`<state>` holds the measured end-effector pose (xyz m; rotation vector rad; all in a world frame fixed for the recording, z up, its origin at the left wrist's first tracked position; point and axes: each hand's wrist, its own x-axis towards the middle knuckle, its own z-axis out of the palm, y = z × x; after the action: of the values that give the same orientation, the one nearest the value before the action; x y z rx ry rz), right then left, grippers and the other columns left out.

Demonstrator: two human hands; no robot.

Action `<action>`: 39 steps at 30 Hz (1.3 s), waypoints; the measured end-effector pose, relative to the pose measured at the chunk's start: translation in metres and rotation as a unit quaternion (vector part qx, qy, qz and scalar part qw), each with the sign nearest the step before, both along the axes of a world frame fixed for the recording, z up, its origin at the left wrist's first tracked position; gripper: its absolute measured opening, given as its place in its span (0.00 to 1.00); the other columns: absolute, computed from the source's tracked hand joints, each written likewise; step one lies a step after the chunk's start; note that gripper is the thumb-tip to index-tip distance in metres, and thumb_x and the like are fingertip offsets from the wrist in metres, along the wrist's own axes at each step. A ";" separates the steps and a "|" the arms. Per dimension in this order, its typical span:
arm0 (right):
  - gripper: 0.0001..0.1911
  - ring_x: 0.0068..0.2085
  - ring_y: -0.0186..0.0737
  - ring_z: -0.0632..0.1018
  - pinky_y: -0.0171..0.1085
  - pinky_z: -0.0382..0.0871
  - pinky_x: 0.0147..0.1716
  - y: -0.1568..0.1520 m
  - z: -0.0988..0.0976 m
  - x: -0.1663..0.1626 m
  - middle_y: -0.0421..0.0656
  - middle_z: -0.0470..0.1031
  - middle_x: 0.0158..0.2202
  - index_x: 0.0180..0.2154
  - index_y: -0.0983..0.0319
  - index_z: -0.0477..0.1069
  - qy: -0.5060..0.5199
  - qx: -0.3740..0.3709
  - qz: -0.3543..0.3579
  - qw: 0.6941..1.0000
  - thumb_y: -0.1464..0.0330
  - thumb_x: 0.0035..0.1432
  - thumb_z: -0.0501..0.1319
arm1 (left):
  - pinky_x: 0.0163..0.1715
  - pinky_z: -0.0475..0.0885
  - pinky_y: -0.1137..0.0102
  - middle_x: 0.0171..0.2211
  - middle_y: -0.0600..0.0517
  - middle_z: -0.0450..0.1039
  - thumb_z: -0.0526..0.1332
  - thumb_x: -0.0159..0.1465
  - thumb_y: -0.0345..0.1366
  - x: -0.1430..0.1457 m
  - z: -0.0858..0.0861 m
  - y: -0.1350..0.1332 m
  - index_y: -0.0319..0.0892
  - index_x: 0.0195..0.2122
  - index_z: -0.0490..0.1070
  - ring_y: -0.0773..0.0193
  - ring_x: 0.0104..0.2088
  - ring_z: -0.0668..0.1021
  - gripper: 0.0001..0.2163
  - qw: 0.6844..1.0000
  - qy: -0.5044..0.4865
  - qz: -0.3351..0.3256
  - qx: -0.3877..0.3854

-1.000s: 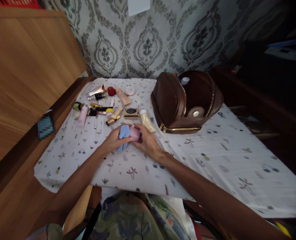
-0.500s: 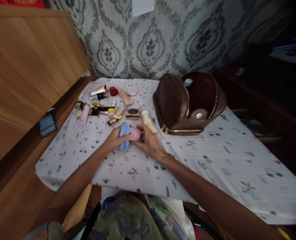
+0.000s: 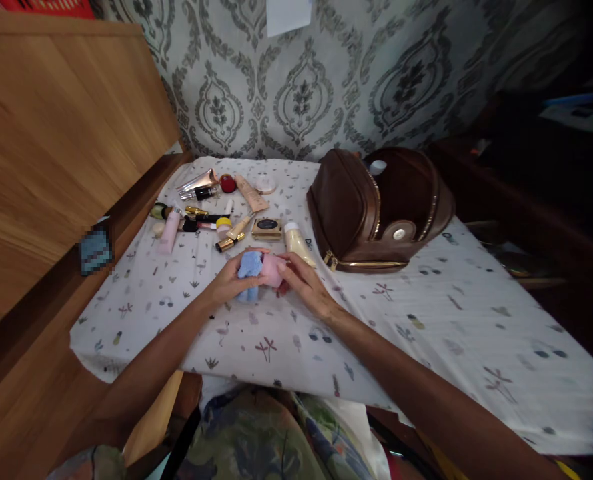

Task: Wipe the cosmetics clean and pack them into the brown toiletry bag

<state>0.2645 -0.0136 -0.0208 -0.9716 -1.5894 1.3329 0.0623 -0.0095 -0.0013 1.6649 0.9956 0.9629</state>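
Observation:
My left hand [image 3: 226, 283] is closed around a light blue cloth [image 3: 249, 265], which wraps one end of a small rounded pink container [image 3: 273, 270]. The fingers of my right hand [image 3: 307, 285] grip the other end of the container. Both hands are held just over the near middle of the table. Beyond them lie a cream tube with a white cap [image 3: 299, 244], a gold compact with a dark oval [image 3: 267, 228] and a gold-and-black lipstick tube [image 3: 229, 242]. The exact kind of the pink container cannot be made out.
A brown leather bag [image 3: 346, 207] stands unzipped at the back right, a white-capped item [image 3: 377, 167] inside. Several cosmetics, among them a pink bottle [image 3: 169, 231] and a red round case [image 3: 227, 183], lie at the back left. A wooden panel [image 3: 71, 107] borders the left.
My right hand's fingers have shifted over the end of the pink container, with the thumb now against its side. The left hand keeps its hold on the cloth.

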 end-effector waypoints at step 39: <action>0.27 0.30 0.31 0.75 0.31 0.68 0.27 -0.006 0.008 -0.014 0.38 0.79 0.37 0.47 0.56 0.76 0.335 -0.298 0.018 0.894 0.68 0.43 0.77 | 0.45 0.73 0.64 0.44 0.45 0.78 0.57 0.63 0.61 0.010 -0.008 -0.006 0.38 0.50 0.74 0.53 0.44 0.78 0.30 0.990 -0.089 0.102 -0.035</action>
<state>0.2509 -0.0196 -0.0127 -0.6891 -0.6789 1.9691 0.0725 -0.0156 -0.0096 1.4119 1.0798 1.1752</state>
